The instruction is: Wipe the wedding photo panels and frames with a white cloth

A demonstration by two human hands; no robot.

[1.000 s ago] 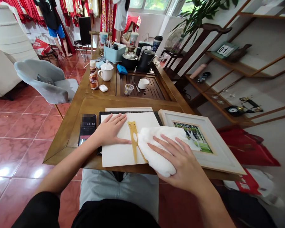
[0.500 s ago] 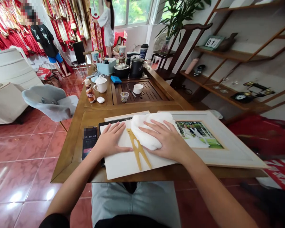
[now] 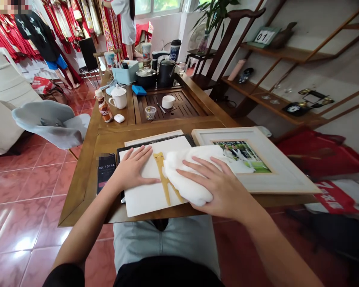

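Observation:
A white board lies near the table's front edge, and on it is a flat yellow cat-shaped figure with two long legs. My left hand rests flat on the board's left part, fingers spread. With my right hand I hold a thick, fluffy white wad, fingers spread across its top and thumb along its near edge. I cannot tell whether it is cotton or soft cloth. The wad covers part of the figure's right side and the board's right side.
A framed photo lies to the right, a phone to the left. Farther back are a bottle, a lidded white cup, a small tub and a tea tray. Two people stand behind.
My right hand has moved toward me with the wad, which now covers more of the figure's right leg. The left hand stays flat on the board. The camera view has shifted.

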